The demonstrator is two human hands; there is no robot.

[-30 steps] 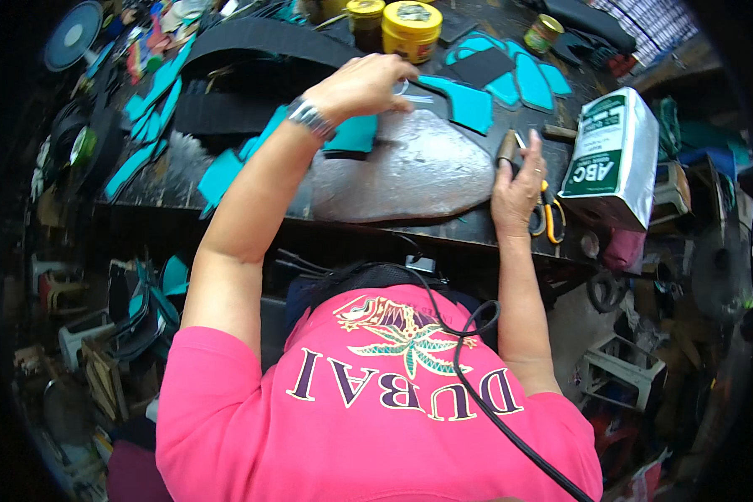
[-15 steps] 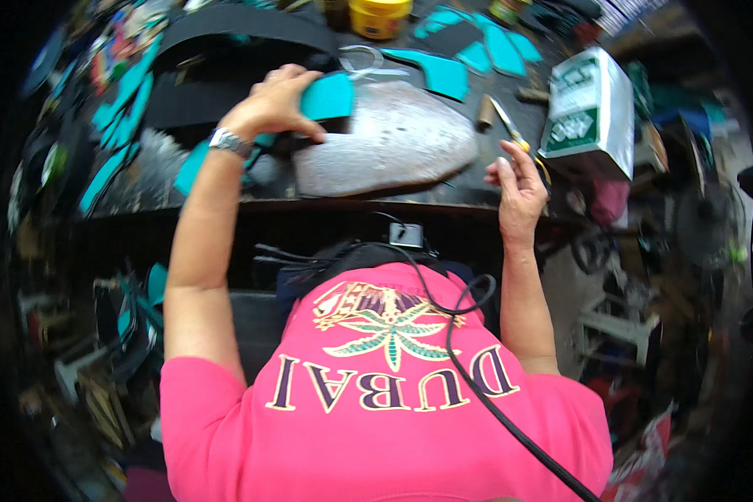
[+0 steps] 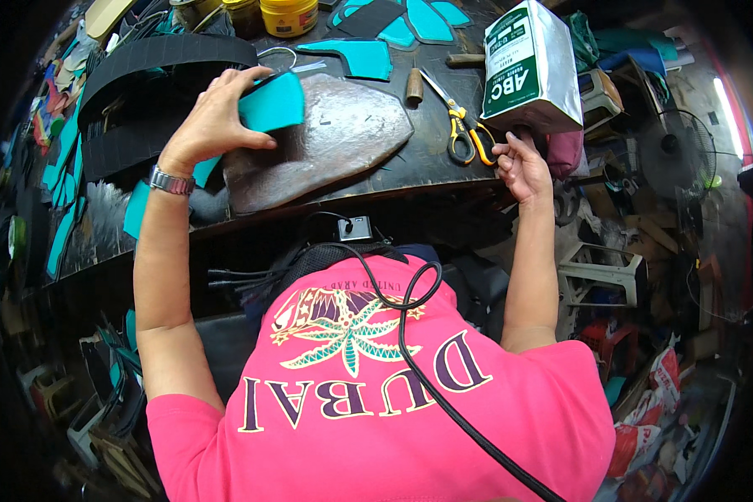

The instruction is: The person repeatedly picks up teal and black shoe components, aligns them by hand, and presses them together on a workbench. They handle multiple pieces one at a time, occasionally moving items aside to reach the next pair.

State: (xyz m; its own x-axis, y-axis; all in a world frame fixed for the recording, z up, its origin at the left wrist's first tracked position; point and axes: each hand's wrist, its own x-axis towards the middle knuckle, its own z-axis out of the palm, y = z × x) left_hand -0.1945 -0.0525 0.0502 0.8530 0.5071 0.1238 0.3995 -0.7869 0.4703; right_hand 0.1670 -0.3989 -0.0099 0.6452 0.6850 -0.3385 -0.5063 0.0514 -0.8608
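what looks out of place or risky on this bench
The white and green tin can sits tilted at the bench's right edge. The yellow-handled scissors lie beside it, near the right hand. The left hand holds a teal cut piece on the stone slab.

A dark wooden workbench (image 3: 443, 180) stands across the top of the view. At the right, a plastic stool (image 3: 598, 272) and a standing fan (image 3: 682, 155) stand on a crowded floor. A bright lamp (image 3: 722, 100) shines far right.
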